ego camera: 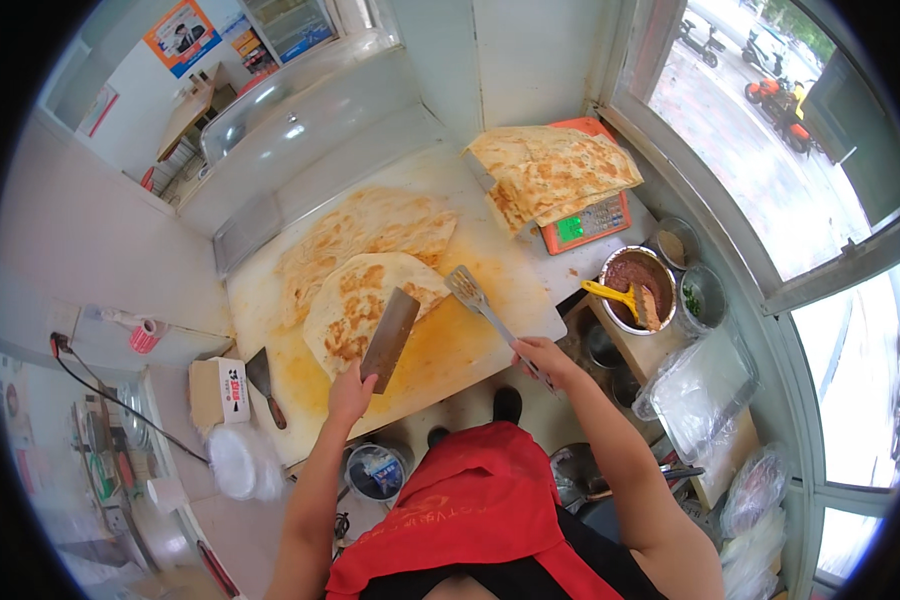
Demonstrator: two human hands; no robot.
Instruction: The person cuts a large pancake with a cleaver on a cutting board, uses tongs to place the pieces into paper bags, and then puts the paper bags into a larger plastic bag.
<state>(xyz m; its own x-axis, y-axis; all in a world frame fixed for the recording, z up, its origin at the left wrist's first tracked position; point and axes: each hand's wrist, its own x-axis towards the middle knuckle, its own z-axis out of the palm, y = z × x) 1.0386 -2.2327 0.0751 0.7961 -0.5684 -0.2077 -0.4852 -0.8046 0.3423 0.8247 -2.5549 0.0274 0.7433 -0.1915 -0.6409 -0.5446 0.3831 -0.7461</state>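
Observation:
My left hand (351, 397) grips a cleaver (392, 339), its broad blade lying over the lower right part of a browned round flatbread (351, 304). In my right hand (546, 362) is a slotted metal spatula (471, 291). The spatula's head is at the flatbread's right tip; whether they touch I cannot tell. Behind the round one lies a paler, flaky flatbread (375, 217), partly covered by it. Both rest on a white cutting board (495, 259) stained with yellow oil. The cleaver's handle is hidden in my fist.
Folded flatbread (562, 169) covers most of an orange digital scale (586, 225). At right stand a bowl of brown sauce (630, 270) with a yellow-handled brush (615, 294) and a container of chopped greens (694, 300). A scraper (264, 379) lies at the board's left, beside a cardboard box (221, 390).

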